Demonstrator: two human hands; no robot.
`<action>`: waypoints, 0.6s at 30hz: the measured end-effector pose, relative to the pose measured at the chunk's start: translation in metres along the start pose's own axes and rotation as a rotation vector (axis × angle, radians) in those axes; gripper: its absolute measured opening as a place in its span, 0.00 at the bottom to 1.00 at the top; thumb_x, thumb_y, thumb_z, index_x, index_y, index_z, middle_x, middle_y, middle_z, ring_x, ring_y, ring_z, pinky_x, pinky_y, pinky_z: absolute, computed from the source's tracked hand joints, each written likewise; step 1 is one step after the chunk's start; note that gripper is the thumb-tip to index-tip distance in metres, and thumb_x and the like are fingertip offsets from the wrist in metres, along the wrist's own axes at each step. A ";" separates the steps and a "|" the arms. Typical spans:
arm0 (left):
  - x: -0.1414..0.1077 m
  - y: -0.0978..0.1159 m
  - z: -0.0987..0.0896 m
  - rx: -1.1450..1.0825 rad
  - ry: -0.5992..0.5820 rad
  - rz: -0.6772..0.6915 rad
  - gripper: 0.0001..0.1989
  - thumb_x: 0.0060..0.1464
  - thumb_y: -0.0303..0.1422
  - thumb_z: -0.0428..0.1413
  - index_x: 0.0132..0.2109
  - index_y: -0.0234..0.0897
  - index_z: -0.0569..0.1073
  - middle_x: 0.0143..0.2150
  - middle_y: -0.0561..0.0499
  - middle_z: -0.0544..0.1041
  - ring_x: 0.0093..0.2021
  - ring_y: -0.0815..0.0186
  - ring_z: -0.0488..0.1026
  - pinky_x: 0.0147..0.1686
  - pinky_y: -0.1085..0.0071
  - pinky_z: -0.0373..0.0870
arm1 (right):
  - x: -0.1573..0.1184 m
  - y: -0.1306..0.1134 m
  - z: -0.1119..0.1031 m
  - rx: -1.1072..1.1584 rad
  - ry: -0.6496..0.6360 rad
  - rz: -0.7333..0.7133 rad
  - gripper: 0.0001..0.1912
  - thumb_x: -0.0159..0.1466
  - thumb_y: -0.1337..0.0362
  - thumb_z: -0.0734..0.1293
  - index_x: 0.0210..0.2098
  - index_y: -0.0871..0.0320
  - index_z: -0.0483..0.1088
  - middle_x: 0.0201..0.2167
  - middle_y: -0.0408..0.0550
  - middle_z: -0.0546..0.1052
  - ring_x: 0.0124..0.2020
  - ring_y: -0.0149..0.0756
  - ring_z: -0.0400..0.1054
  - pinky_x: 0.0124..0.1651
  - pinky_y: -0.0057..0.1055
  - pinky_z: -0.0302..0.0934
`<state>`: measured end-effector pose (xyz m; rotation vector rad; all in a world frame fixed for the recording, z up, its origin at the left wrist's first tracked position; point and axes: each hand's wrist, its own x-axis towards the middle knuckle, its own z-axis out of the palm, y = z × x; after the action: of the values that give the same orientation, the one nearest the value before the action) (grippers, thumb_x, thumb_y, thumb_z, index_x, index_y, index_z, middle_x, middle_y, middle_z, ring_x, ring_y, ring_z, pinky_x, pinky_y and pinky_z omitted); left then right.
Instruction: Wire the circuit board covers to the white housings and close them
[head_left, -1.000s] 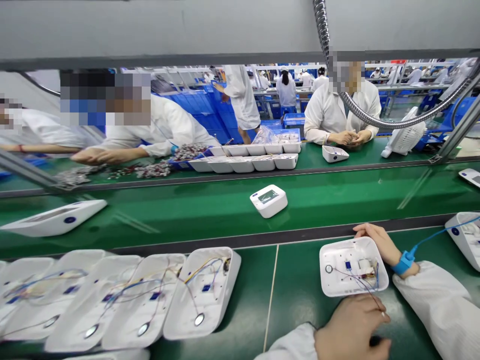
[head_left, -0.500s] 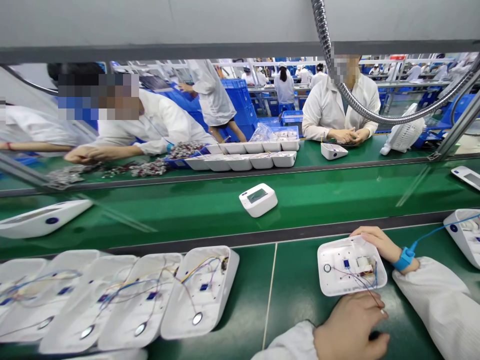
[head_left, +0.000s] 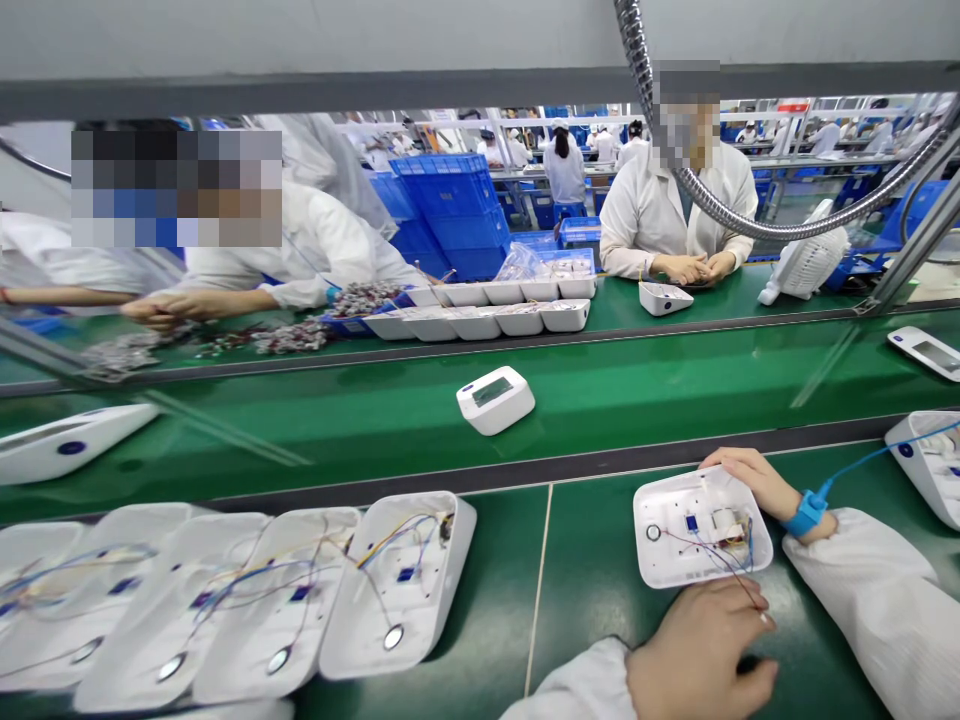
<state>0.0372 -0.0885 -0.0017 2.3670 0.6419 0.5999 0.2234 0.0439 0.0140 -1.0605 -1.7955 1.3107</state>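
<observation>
An open white housing (head_left: 675, 555) lies on the green mat in front of me, with a small circuit board and thin coloured wires (head_left: 720, 545) inside. My right hand (head_left: 750, 478), with a blue wrist strap (head_left: 806, 512) and cord, grips the housing's far right corner. Just in front of the housing's near edge rests my left hand (head_left: 701, 650), fingers curled. A thin red wire runs from the housing to its fingertips. Something dark lies under that hand, mostly hidden.
A row of open housings with wires (head_left: 397, 585) lies overlapped at the left. On the green conveyor belt ride a closed white unit (head_left: 495, 400) and flatter ones (head_left: 64, 450). Another housing (head_left: 926, 465) sits at the right. People in white coats work across the belt.
The closed white unit and the flat unit at the left have ridden leftward on the belt. My hands and the open housing have barely moved.
</observation>
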 end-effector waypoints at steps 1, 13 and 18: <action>0.000 0.000 0.000 0.001 0.001 0.003 0.15 0.55 0.36 0.57 0.48 0.34 0.75 0.50 0.44 0.80 0.55 0.61 0.75 0.56 0.68 0.70 | 0.000 0.000 0.000 -0.001 0.005 0.004 0.26 0.67 0.44 0.61 0.38 0.59 0.78 0.38 0.52 0.80 0.41 0.44 0.72 0.46 0.36 0.64; 0.001 0.001 -0.001 0.001 -0.004 0.021 0.14 0.55 0.35 0.57 0.47 0.34 0.75 0.48 0.45 0.80 0.53 0.59 0.75 0.55 0.67 0.71 | 0.000 0.000 0.004 -0.025 0.087 0.110 0.36 0.68 0.38 0.53 0.35 0.60 0.78 0.36 0.53 0.81 0.37 0.42 0.73 0.43 0.37 0.65; 0.002 0.001 -0.002 -0.001 -0.019 0.026 0.13 0.55 0.35 0.56 0.46 0.35 0.75 0.48 0.45 0.80 0.53 0.60 0.75 0.55 0.67 0.71 | 0.000 -0.003 0.005 -0.008 0.093 0.115 0.35 0.68 0.37 0.54 0.35 0.61 0.78 0.35 0.53 0.81 0.36 0.43 0.73 0.42 0.37 0.65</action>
<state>0.0377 -0.0875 0.0003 2.3807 0.6035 0.5883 0.2185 0.0417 0.0152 -1.2252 -1.6935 1.3001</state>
